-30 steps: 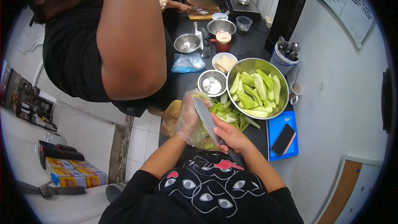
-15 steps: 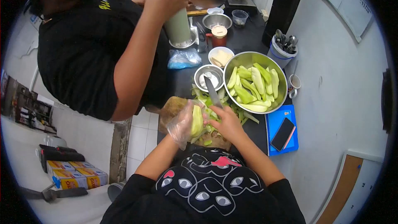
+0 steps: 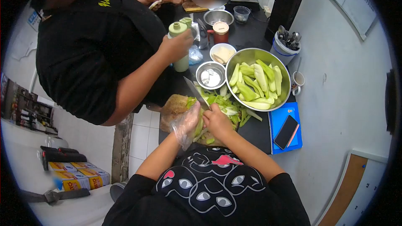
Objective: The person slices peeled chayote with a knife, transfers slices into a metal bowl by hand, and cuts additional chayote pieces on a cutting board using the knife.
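My left hand point(image 3: 186, 124), in a clear plastic glove, is wrapped round a pale green vegetable point(image 3: 198, 128) over the cutting board point(image 3: 171, 108). Closed on a knife, my right hand point(image 3: 217, 122) is just to its right. The knife's blade point(image 3: 196, 93) points up and to the left, passing over the top of my gloved hand. Green peelings point(image 3: 228, 106) lie on and beyond the board. Peeled green pieces fill a large steel bowl point(image 3: 288, 81) at the right.
A co-worker point(image 3: 83, 50) at the left holds a green bottle point(image 3: 181, 63). Beyond my hands stand a small steel bowl point(image 3: 210, 75), a white bowl point(image 3: 222, 53) and a red mug point(image 3: 220, 33). A phone point(image 3: 286, 132) lies on a blue folder point(image 3: 274, 115). Another person works farther back.
The knife has swung from the small bowl leftward over my left hand, and my right hand has moved left. The co-worker's bottle came into view, then moved down toward the table.
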A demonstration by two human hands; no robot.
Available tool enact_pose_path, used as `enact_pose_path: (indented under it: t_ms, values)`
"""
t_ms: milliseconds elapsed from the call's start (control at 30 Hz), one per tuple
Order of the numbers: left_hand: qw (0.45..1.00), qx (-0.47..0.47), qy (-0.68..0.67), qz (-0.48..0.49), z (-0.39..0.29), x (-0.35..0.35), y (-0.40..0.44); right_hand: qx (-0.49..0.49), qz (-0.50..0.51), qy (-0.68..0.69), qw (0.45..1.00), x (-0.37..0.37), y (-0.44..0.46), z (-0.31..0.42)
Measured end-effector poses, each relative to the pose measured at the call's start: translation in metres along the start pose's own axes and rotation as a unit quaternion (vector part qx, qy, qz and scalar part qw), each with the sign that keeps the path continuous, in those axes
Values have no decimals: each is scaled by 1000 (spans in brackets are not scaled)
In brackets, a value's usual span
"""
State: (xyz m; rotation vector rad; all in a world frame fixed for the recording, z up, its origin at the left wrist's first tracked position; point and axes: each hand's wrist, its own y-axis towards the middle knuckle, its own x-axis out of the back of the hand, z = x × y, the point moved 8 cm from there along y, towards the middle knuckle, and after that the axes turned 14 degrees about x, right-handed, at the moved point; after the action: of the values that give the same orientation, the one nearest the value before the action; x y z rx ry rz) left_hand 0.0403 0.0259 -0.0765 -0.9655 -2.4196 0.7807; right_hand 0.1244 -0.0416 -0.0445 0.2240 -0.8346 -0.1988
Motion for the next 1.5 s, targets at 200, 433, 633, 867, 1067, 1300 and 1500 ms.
enact_pose_path:
  t_ms: [200,433,633,867,1067,1300,1500]
  values:
    - [989,-139,4,46,4,-2,13,26,-54,-29,998,6,4,-5]
    - [938,11,-287,195,14,-3,-11,-15,-63,-14,998,23,-3,-39]
    - [876,-56,-443,182,17,16,19,-76,-43,25,996,34,-15,-29]
    - [788,63,-593,153,42,27,50,-26,12,67,997,49,-30,-6]
    - [802,16,-581,138,33,27,42,65,-34,11,997,45,-45,18]
    - [828,5,-555,74,28,33,36,58,5,-62,996,35,-52,16]
    - [808,40,-582,82,11,19,18,16,-31,-84,996,46,-44,22]
